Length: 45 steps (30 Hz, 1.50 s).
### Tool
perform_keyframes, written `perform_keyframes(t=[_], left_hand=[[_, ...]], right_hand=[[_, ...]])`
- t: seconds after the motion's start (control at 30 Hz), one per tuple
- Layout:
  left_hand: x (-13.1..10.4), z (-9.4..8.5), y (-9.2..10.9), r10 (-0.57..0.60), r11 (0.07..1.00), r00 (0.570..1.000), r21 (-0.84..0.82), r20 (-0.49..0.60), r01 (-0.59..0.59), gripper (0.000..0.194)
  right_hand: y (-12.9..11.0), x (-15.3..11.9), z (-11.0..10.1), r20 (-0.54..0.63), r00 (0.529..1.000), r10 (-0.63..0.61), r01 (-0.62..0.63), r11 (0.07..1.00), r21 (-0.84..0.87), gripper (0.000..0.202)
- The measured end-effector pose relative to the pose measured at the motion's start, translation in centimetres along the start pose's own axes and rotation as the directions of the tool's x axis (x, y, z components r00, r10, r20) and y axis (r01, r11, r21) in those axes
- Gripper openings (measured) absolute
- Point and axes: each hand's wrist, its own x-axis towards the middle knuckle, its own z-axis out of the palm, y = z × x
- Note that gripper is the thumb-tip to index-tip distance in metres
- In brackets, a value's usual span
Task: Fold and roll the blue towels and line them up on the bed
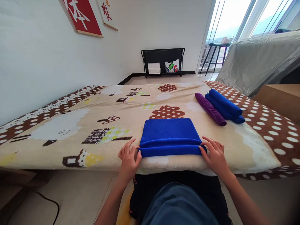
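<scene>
A blue towel (169, 129) lies flat on the patterned blanket in front of me, its near edge folded over into a narrow band. My left hand (129, 155) pinches the left end of that band between thumb and fingers. At the right end, my right hand (213, 154) grips the band's corner in the same way. The far part of the towel is spread smooth, with a crease running across just beyond the band. To the right rest a rolled purple towel (210, 109) and some rolled blue towels (223, 106), which neither hand touches.
The cream blanket (131, 114) with brown dotted borders covers the wide surface before me. Beyond it, a black rack (162, 56) holds white boxes and stands against the wall. At right are a sheeted piece of furniture (260, 59), a brown box (278, 100) and a stool (217, 51).
</scene>
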Motion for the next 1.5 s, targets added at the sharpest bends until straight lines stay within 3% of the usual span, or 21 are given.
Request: perform_keyframes(t=[0.1, 0.17, 0.3, 0.43, 0.6, 0.77, 0.87, 0.93, 1.03, 1.17, 1.23, 1.37, 1.5], left_hand=[[0.1, 0.9, 2.1, 0.013, 0.998, 0.986, 0.067, -0.166, -0.002, 0.025], [0.1, 1.5, 3.7, 0.123, 0.992, 0.974, 0.065, -0.19, -0.113, 0.029], [-0.1, 2.8, 7.2, 0.384, 0.921, 0.923, -0.058, -0.041, -0.386, 0.038], [0.2, 3.9, 9.2, 0.424, 0.904, 0.904, -0.085, 0.049, -0.419, 0.042], [1.0, 3.6, 7.4, 0.322, 0.947, 0.943, -0.043, 0.088, -0.319, 0.037], [0.7, 2.4, 2.7, 0.216, 0.976, 0.974, 0.015, 0.063, -0.217, 0.036], [0.1, 1.9, 1.4, 0.146, 0.985, 0.989, 0.093, 0.0, -0.145, 0.034], [-0.1, 1.9, 1.9, 0.114, 0.984, 0.992, 0.143, -0.049, -0.106, 0.032], [0.0, 2.3, 4.6, 0.139, 0.983, 0.988, 0.131, -0.062, -0.13, 0.032], [1.1, 3.6, 9.2, 0.302, 0.952, 0.945, 0.0, 0.127, -0.305, 0.04], [1.8, 4.3, 10.5, 0.338, 0.94, 0.921, -0.028, 0.191, -0.34, 0.042], [2.5, 4.8, 10.4, 0.315, 0.947, 0.927, -0.007, 0.203, -0.32, 0.04], [2.2, 4.1, 7.5, 0.255, 0.963, 0.952, 0.046, 0.168, -0.266, 0.039]], right_hand=[[-2.3, 0.0, 0.9, -0.144, 0.989, -0.021, 0.015, 0.999, -0.044, 0.021], [-4.3, 0.0, 1.5, -0.144, 0.986, -0.089, 0.091, 0.996, 0.009, 0.026], [-8.3, 0.4, 2.7, -0.04, 0.971, -0.234, 0.238, 0.957, 0.168, 0.035], [-10.1, 1.3, 3.2, 0.076, 0.965, -0.253, 0.235, 0.953, 0.19, 0.035], [-8.6, 1.8, 3.0, 0.188, 0.959, -0.214, 0.197, 0.975, 0.106, 0.041], [-4.8, 1.1, 2.0, 0.153, 0.979, -0.132, 0.131, 0.991, 0.018, 0.04], [-3.2, 0.7, 1.6, 0.132, 0.986, -0.101, 0.105, 0.994, -0.024, 0.04], [-3.0, 0.6, 1.5, 0.118, 0.99, -0.08, 0.086, 0.995, -0.053, 0.039], [-4.5, 0.9, 1.9, 0.103, 0.992, -0.077, 0.083, 0.995, -0.057, 0.038], [-8.3, 1.8, 3.0, 0.151, 0.976, -0.155, 0.148, 0.987, 0.054, 0.036], [-9.7, 2.4, 3.5, 0.18, 0.968, -0.176, 0.163, 0.983, 0.083, 0.035], [-9.9, 3.0, 3.6, 0.205, 0.965, -0.164, 0.156, 0.986, 0.054, 0.037], [-6.9, 2.7, 2.8, 0.198, 0.974, -0.11, 0.115, 0.993, -0.015, 0.041]])
